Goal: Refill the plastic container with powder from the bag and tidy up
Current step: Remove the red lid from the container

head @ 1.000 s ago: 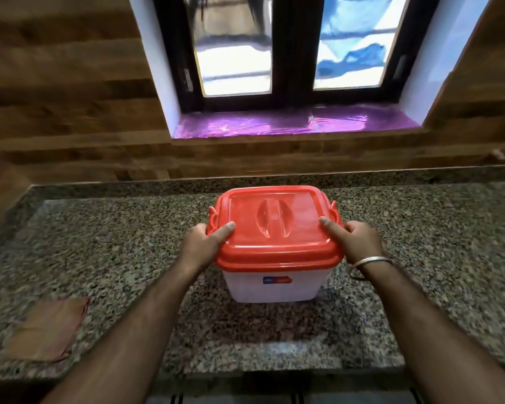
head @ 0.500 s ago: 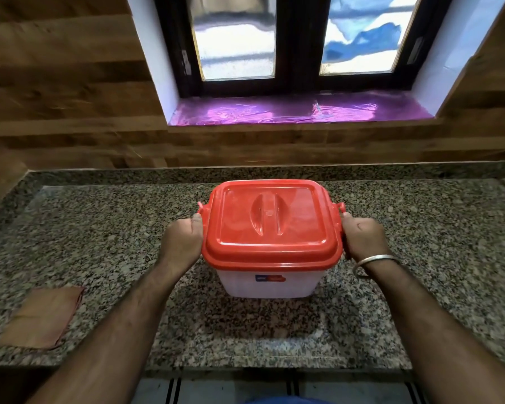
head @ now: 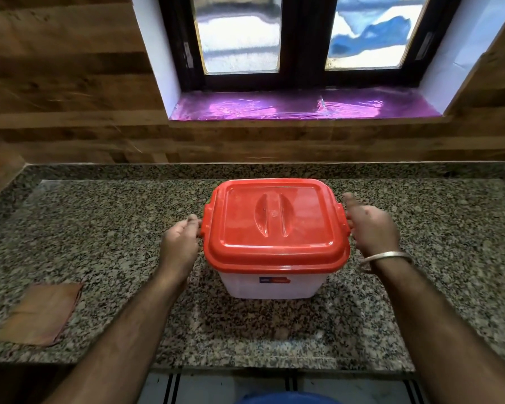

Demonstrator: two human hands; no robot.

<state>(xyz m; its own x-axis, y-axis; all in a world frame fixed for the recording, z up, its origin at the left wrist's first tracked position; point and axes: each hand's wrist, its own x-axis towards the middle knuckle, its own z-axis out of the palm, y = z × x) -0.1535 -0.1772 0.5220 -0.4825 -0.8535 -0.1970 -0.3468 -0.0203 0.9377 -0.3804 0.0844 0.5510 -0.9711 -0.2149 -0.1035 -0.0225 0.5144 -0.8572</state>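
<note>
A translucent white plastic container (head: pixel 271 284) with a red lid (head: pixel 274 225) closed on it stands on the granite counter (head: pixel 99 234), in the middle. My left hand (head: pixel 180 246) is at the lid's left side, its fingers curled round the left clip (head: pixel 201 227). My right hand (head: pixel 372 228) hovers beside the right clip (head: pixel 349 224) with its fingers straight and blurred, just touching or just off it. No powder shows; the lid hides the inside.
A flat, folded brown piece (head: pixel 38 313) lies on the counter at the front left. Behind the counter is a wooden wall, and a window sill covered in purple film (head: pixel 289 107). Something blue (head: pixel 286 399) shows below the counter's front edge.
Both hands went from pressing on top of the lid to its side clips. My right hand has now opened and drawn slightly away, while the left still holds its clip.
</note>
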